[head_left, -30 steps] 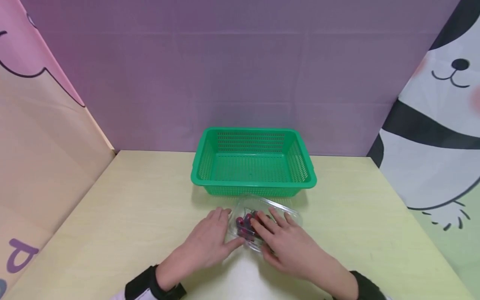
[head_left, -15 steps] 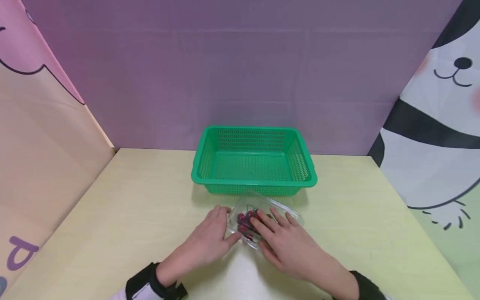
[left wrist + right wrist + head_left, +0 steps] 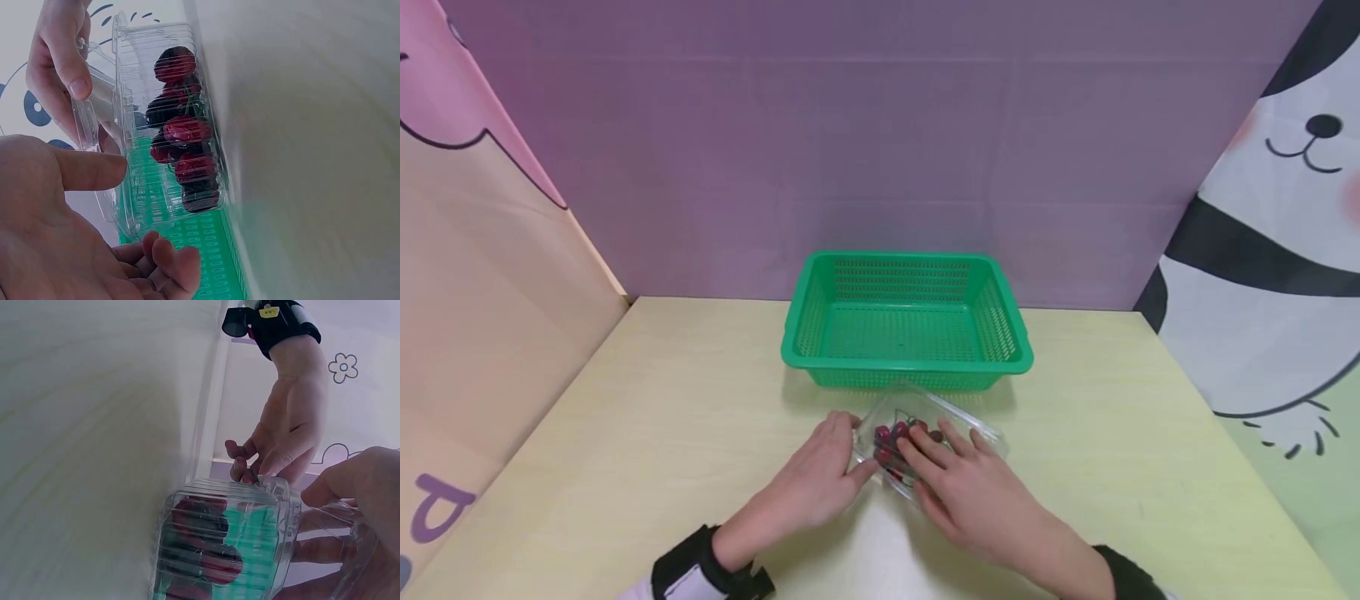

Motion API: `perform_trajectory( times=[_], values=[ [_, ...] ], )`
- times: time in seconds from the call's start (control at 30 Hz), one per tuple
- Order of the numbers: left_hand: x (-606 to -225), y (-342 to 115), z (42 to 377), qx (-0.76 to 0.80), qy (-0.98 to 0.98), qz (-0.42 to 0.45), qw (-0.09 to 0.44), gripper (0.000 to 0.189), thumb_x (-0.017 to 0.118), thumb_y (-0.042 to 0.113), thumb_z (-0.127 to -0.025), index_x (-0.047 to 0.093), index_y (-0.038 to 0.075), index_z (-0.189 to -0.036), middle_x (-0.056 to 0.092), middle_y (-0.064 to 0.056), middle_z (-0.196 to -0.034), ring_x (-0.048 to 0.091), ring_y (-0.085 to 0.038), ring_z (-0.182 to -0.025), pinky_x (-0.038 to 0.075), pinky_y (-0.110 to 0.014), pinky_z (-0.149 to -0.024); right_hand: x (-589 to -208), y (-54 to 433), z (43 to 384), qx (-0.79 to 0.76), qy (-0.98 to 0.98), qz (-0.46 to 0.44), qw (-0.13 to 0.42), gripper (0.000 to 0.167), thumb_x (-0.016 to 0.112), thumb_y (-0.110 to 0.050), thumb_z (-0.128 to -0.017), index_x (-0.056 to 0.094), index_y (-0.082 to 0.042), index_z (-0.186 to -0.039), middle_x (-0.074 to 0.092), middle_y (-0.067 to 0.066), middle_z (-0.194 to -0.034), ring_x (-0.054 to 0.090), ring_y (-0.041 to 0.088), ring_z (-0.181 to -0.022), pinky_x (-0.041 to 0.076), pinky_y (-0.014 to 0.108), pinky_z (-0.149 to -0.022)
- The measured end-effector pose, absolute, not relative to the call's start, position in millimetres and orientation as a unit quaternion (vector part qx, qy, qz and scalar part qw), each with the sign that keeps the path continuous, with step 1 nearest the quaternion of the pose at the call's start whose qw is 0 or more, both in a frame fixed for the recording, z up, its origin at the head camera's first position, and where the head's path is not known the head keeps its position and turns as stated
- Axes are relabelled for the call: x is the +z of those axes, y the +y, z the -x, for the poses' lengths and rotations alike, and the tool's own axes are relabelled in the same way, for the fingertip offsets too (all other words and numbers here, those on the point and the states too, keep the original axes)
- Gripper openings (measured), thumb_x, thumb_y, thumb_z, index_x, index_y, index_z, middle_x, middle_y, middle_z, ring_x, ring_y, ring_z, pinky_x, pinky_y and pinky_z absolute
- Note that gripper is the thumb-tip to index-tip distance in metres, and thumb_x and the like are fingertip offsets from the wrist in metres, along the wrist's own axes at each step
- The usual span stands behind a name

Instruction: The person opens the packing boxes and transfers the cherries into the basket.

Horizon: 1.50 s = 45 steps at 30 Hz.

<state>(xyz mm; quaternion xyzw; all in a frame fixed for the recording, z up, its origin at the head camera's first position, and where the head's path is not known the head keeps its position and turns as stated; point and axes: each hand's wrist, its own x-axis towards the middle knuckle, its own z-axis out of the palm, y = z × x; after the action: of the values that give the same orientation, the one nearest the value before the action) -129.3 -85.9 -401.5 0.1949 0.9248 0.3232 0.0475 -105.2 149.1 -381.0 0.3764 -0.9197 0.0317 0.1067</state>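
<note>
A clear plastic box (image 3: 898, 410) with dark red cherries (image 3: 883, 450) inside lies on the table, turned slightly. My left hand (image 3: 816, 471) is at its left end, the thumb touching the rim near the front corner and the fingers loosely bent beside the end wall in the left wrist view. My right hand (image 3: 973, 487) lies over the right part of the box with spread, straight fingers on the lid (image 3: 347, 540). Its thumb is at the front edge. In the right wrist view the lid stands at an angle to the base rim. The right hand hides some cherries from above.
A green plastic basket (image 3: 906, 365) stands just behind the box, with nothing in it. Pale wood-look table (image 3: 700, 400) surrounds both. A purple cloth (image 3: 887, 150) hangs at the back, with printed cloths on both sides.
The left thumb has shifted slightly back along the box's front corner. The box's rear edge sits slightly higher in the view. Both hands have otherwise stayed nearly in place.
</note>
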Motion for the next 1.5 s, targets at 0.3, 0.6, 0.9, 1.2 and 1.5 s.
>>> perform_trajectory(
  times=[0.3, 0.6, 0.9, 1.2, 1.5],
  values=[
    [-401, -89, 131, 0.343, 0.916, -0.198, 0.063, 0.047, 0.061, 0.024, -0.103, 0.048, -0.008, -0.135, 0.055, -0.018, -0.124, 0.053, -0.031, -0.121, 0.047, -0.050, -0.102, -381, 147, 102, 0.020, -0.920, -0.375, 0.110, 0.046, 0.064, -0.029, -0.099, 0.063, -0.010, -0.141, 0.062, 0.012, -0.141, 0.059, 0.043, -0.125, 0.053, 0.064, -0.091],
    [-399, -89, 132, 0.360, 0.906, -0.211, 0.072, 0.040, 0.058, 0.019, -0.104, 0.048, -0.008, -0.132, 0.054, -0.016, -0.120, 0.054, -0.031, -0.119, 0.047, -0.050, -0.101, -380, 147, 102, 0.014, -0.919, -0.375, 0.122, 0.046, 0.067, -0.029, -0.097, 0.065, -0.009, -0.139, 0.065, 0.012, -0.136, 0.063, 0.042, -0.120, 0.056, 0.058, -0.088],
    [-401, -89, 135, 0.390, 0.896, -0.199, 0.080, 0.027, 0.052, 0.014, -0.107, 0.049, -0.005, -0.125, 0.057, -0.010, -0.103, 0.058, -0.023, -0.097, 0.053, -0.043, -0.083, -382, 148, 103, 0.016, -0.904, -0.395, 0.161, 0.047, 0.070, -0.027, -0.094, 0.067, -0.006, -0.135, 0.068, 0.014, -0.131, 0.068, 0.040, -0.112, 0.059, 0.049, -0.087],
    [-399, -91, 136, 0.398, 0.892, -0.195, 0.090, 0.024, 0.054, 0.013, -0.106, 0.051, -0.005, -0.122, 0.053, -0.004, -0.086, 0.051, -0.016, -0.072, 0.047, -0.031, -0.059, -378, 149, 100, 0.021, -0.905, -0.395, 0.156, 0.045, 0.071, -0.029, -0.094, 0.069, -0.008, -0.134, 0.068, 0.012, -0.130, 0.069, 0.039, -0.109, 0.060, 0.047, -0.085],
    [-395, -92, 140, 0.446, 0.866, -0.200, 0.104, 0.021, 0.062, 0.009, -0.102, 0.055, -0.006, -0.116, 0.055, -0.006, -0.090, 0.053, -0.017, -0.079, 0.052, -0.031, -0.066, -373, 150, 98, 0.023, -0.906, -0.390, 0.163, 0.046, 0.073, -0.031, -0.091, 0.071, -0.008, -0.131, 0.071, 0.011, -0.125, 0.072, 0.037, -0.104, 0.062, 0.045, -0.074]
  ],
)
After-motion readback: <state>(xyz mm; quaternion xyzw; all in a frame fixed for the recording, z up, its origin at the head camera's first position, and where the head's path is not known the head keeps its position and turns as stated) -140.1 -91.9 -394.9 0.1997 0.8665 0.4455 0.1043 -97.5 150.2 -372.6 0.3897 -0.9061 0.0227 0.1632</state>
